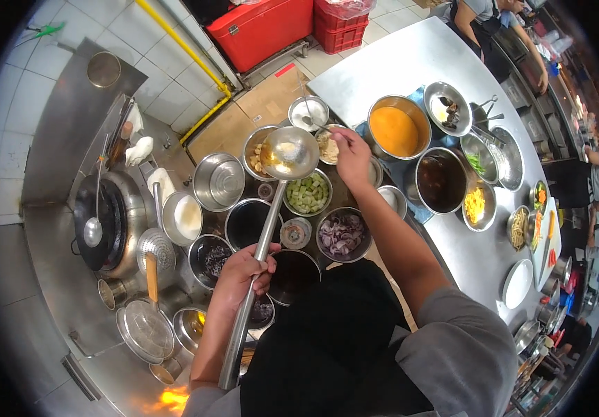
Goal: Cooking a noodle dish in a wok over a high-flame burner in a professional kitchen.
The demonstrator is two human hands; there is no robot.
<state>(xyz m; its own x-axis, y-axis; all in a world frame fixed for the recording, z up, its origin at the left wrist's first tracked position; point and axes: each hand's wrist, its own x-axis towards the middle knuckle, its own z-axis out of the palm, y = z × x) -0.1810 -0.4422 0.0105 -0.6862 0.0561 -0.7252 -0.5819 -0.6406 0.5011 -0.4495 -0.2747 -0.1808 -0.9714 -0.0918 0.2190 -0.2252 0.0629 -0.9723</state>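
Observation:
My left hand (244, 270) is wrapped round the long steel handle of a ladle (290, 153). Its bowl, with a little pale and amber matter in it, hangs above the seasoning bowls. Close to its right rim, my right hand (352, 158) pinches a thin metal utensil (324, 128), apparently a small spoon; its far end is hard to make out. Just behind sits a bowl of white granules (304, 110). Partly covered by my right hand is a bowl of beige powder (326, 147). Below the ladle are a bowl of diced green vegetable (308, 194) and one of chopped purple onion (342, 235).
At the left stands a dark wok (98, 222) with another ladle (93, 231) resting in it. Flame (173, 399) shows at the bottom left. On the steel table (411, 59) at right are a pot of orange liquid (395, 131) and several bowls. Co-workers stand farther right.

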